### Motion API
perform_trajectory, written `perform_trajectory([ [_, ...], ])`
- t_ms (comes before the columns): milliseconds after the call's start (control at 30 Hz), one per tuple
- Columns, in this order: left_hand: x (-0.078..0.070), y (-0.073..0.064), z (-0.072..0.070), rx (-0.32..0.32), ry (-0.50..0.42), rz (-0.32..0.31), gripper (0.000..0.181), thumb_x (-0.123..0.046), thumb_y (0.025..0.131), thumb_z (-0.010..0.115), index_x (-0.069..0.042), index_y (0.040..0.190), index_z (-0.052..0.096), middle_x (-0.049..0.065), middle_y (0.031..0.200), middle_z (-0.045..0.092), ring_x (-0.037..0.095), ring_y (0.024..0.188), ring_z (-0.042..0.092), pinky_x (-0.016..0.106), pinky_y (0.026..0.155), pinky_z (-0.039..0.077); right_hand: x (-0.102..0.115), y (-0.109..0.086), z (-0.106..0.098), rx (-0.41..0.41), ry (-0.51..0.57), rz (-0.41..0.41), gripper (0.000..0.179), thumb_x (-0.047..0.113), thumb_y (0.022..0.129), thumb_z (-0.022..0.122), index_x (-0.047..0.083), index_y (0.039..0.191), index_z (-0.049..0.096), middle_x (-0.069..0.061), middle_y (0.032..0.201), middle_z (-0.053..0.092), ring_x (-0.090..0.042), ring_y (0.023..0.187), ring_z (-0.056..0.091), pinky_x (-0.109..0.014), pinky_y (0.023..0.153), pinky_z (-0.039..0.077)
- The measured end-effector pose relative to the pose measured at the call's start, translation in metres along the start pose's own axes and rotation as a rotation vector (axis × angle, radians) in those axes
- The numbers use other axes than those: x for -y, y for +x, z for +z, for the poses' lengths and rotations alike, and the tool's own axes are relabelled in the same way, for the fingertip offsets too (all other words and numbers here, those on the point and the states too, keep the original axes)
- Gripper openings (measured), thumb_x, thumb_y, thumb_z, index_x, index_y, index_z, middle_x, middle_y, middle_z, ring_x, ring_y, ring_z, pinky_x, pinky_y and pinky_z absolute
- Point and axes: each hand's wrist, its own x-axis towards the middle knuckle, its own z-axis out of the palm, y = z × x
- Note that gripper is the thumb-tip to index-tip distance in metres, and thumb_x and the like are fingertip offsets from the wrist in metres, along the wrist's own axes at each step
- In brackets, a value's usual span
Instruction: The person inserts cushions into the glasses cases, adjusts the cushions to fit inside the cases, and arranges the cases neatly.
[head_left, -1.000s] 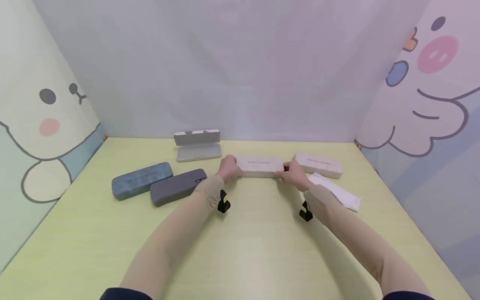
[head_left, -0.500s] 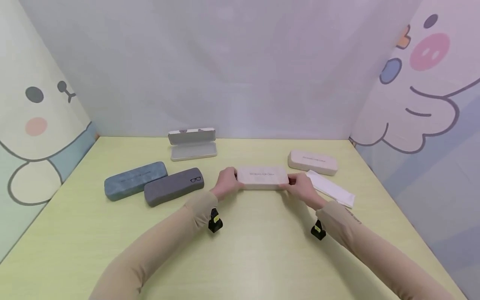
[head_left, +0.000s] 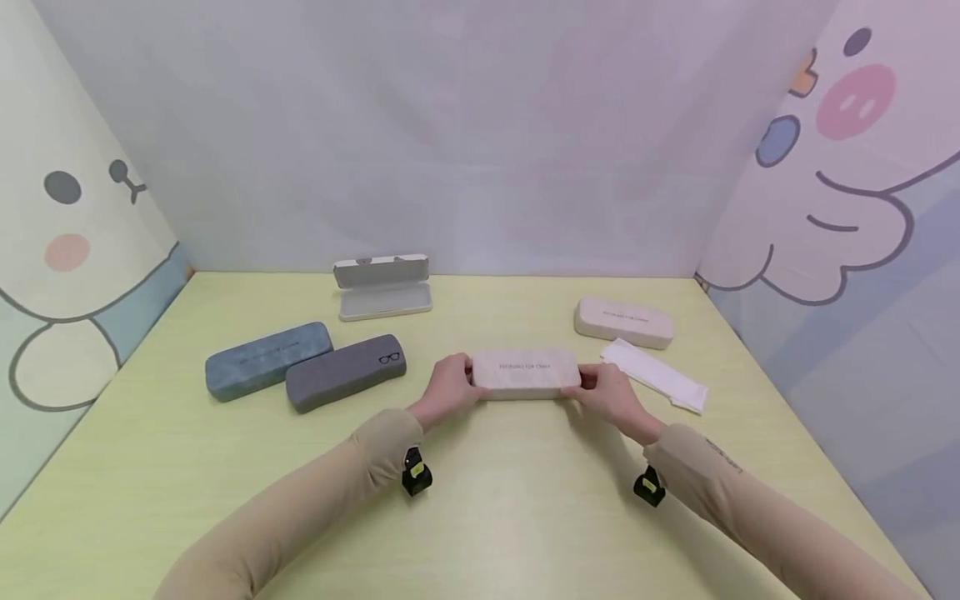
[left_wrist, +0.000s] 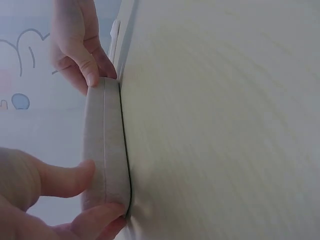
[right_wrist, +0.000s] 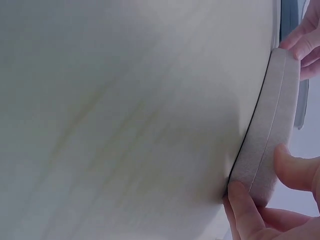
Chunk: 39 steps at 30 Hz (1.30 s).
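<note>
A pale pink glasses case (head_left: 525,373), its lid closed and printed with a line of small text, lies between my two hands. My left hand (head_left: 448,386) grips its left end, thumb on the front side. At the opposite end my right hand (head_left: 611,395) holds it the same way. In the left wrist view the case's lid seam runs lengthwise, and its underside is right at the tabletop. The right wrist view shows the thumb and fingers curled round the near end of the case (right_wrist: 267,125). A folded white cloth (head_left: 654,375) lies close beyond my right hand.
A second pale pink case (head_left: 624,323) stands at the back right. On the left, a blue case (head_left: 268,360) touches a dark grey case (head_left: 347,373) with a glasses print. An opened white case (head_left: 384,287) sits near the back wall (head_left: 480,150).
Both hands have brought the pink glasses case from near the back of the table toward me. The other cases and the cloth have stayed put; the head view shifted slightly.
</note>
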Motion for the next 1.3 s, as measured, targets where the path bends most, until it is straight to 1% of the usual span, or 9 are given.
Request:
perform_trajectory([
  [300, -0.001, -0.005, -0.002, 0.019, 0.062, 0.012, 0.033, -0.009, 0.078, 0.076, 0.003, 0.104, 0.059, 0.01, 0.096, 0.06, 0.018, 0.086, 0.05, 0.027, 0.076, 0.042, -0.002, -0.005, -0.002, 0.012, -0.007, 0.024, 0.047, 0.023, 0.083, 0.074, -0.004, 0.121, 0.063, -0.019, 0.11, 0.07, -0.021, 0.097, 0.065, -0.024, 0.074, 0.047],
  [400, -0.002, -0.004, -0.009, 0.035, 0.098, 0.009, 0.038, -0.014, 0.078, 0.078, 0.004, 0.104, 0.058, 0.011, 0.094, 0.058, 0.019, 0.084, 0.049, 0.028, 0.074, 0.041, -0.001, -0.002, -0.008, 0.061, 0.002, 0.028, 0.055, 0.026, 0.082, 0.075, -0.006, 0.125, 0.059, -0.021, 0.116, 0.067, -0.027, 0.105, 0.065, -0.031, 0.082, 0.051],
  [467, -0.004, -0.003, -0.017, 0.042, 0.11, 0.0, 0.047, -0.018, 0.078, 0.078, 0.006, 0.112, 0.056, 0.015, 0.103, 0.061, 0.022, 0.091, 0.054, 0.031, 0.08, 0.046, 0.003, 0.0, -0.015, 0.107, -0.004, 0.032, 0.064, 0.029, 0.082, 0.075, -0.009, 0.129, 0.053, -0.024, 0.122, 0.064, -0.032, 0.112, 0.061, -0.039, 0.09, 0.051],
  [567, -0.007, -0.002, -0.034, 0.045, 0.122, -0.008, 0.063, -0.025, 0.08, 0.076, 0.008, 0.127, 0.049, 0.021, 0.123, 0.058, 0.03, 0.108, 0.057, 0.04, 0.093, 0.048, 0.014, 0.006, -0.031, 0.152, -0.034, 0.029, 0.079, 0.037, 0.084, 0.073, -0.012, 0.137, 0.042, -0.029, 0.131, 0.055, -0.04, 0.121, 0.055, -0.048, 0.098, 0.047],
  [633, -0.01, -0.001, -0.049, 0.04, 0.115, -0.012, 0.072, -0.028, 0.083, 0.074, 0.007, 0.136, 0.042, 0.023, 0.135, 0.052, 0.035, 0.121, 0.053, 0.045, 0.101, 0.046, 0.024, 0.011, -0.044, 0.165, -0.051, 0.018, 0.081, 0.042, 0.085, 0.07, -0.011, 0.139, 0.039, -0.03, 0.136, 0.05, -0.043, 0.124, 0.051, -0.051, 0.101, 0.045],
  [800, -0.022, 0.007, -0.089, -0.01, 0.117, -0.018, 0.078, -0.036, 0.087, 0.068, 0.004, 0.144, 0.033, 0.022, 0.146, 0.042, 0.037, 0.133, 0.043, 0.048, 0.109, 0.039, 0.061, 0.033, -0.077, 0.173, -0.058, -0.02, 0.082, 0.047, 0.092, 0.059, -0.005, 0.147, 0.028, -0.029, 0.147, 0.037, -0.044, 0.133, 0.042, -0.055, 0.106, 0.038],
  [900, -0.027, 0.017, -0.111, -0.067, 0.116, -0.027, 0.076, -0.038, 0.089, 0.066, 0.004, 0.143, 0.034, 0.022, 0.148, 0.039, 0.036, 0.136, 0.039, 0.048, 0.111, 0.035, 0.082, 0.051, -0.087, 0.195, -0.028, -0.024, 0.082, 0.048, 0.095, 0.054, -0.002, 0.15, 0.019, -0.027, 0.151, 0.031, -0.042, 0.137, 0.036, -0.054, 0.11, 0.034],
  [1100, -0.024, 0.036, -0.149, -0.158, 0.096, -0.063, 0.071, -0.045, 0.094, 0.054, 0.006, 0.141, 0.035, 0.023, 0.148, 0.037, 0.036, 0.136, 0.038, 0.047, 0.111, 0.036, 0.112, 0.095, -0.086, 0.269, 0.179, 0.002, 0.069, 0.038, 0.101, 0.043, -0.003, 0.15, 0.017, -0.023, 0.155, 0.027, -0.038, 0.137, 0.039, -0.046, 0.111, 0.037],
  [1300, -0.007, 0.049, -0.178, -0.204, 0.153, -0.136, 0.082, -0.052, 0.096, 0.042, 0.009, 0.147, 0.023, 0.028, 0.153, 0.026, 0.042, 0.14, 0.03, 0.05, 0.113, 0.032, 0.14, 0.124, -0.063, 0.256, 0.211, 0.045, 0.066, 0.041, 0.101, 0.042, 0.001, 0.15, 0.023, -0.017, 0.154, 0.031, -0.034, 0.136, 0.042, -0.044, 0.109, 0.04],
])
